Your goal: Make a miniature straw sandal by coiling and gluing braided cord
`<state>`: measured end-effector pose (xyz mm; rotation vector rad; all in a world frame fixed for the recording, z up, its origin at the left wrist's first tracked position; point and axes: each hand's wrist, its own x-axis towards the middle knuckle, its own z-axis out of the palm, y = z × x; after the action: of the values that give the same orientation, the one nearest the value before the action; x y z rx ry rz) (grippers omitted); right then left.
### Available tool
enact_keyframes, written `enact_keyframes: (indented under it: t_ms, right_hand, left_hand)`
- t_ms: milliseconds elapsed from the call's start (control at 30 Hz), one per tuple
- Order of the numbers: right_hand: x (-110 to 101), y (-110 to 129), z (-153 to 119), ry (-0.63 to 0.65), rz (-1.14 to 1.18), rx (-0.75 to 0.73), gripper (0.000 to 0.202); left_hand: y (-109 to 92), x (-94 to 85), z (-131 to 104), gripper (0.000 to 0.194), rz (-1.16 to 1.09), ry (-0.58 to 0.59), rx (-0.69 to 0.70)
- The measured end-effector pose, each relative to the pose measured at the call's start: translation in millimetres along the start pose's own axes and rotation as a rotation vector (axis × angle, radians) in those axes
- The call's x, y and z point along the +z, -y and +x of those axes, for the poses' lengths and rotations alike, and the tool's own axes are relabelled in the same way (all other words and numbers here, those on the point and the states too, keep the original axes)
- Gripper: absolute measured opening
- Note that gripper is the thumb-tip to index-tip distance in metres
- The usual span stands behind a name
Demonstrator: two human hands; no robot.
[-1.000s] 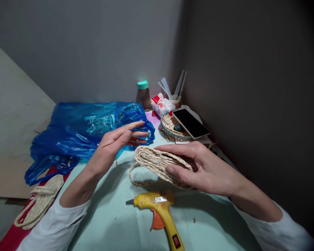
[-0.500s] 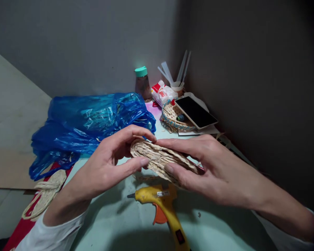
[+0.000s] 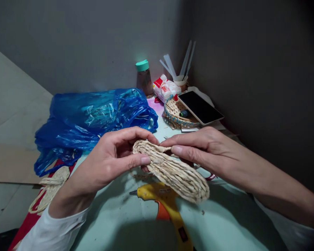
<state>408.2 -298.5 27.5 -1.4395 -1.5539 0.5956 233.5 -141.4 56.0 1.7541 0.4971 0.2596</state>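
Observation:
An oval coil of twisted straw cord (image 3: 178, 174), pale and sole-shaped, is tilted above the table. My left hand (image 3: 120, 153) is closed round its left end, thumb on the upper face and fingers behind. Along the upper edge, my right hand (image 3: 199, 148) pinches the outer strand of cord between thumb and fingers, and that strand stands slightly off the coil. Below the coil, partly covered by it, lies a yellow glue gun (image 3: 172, 212) with an orange trigger, its nozzle pointing left.
A blue plastic bag (image 3: 94, 111) lies back left. Farther right are a jar with a green lid (image 3: 143, 78), a tissue pack (image 3: 166, 89), a cup of glue sticks (image 3: 181, 82) and a woven basket (image 3: 172, 111) under a tablet (image 3: 200, 108). Another straw piece (image 3: 56, 184) sits left.
My right hand has shifted from gripping the coil's right part to pinching the strand on its upper edge. The coil's right end now shows and its face is turned more toward me.

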Motion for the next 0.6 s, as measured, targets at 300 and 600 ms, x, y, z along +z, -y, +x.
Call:
enact_keyframes:
  t_ms: [300, 600]
  right_hand:
    - [0.2, 3.9, -1.3, -0.028, -0.234, -0.208, 0.031]
    - [1.4, 4.2, -8.5, 0.088, -0.355, -0.239, 0.016]
  left_hand:
    - [-1.2, 0.1, -1.3, 0.021, -0.066, -0.010, -0.015]
    - [-1.9, 2.0, -3.8, 0.018, -0.051, -0.001, -0.032]
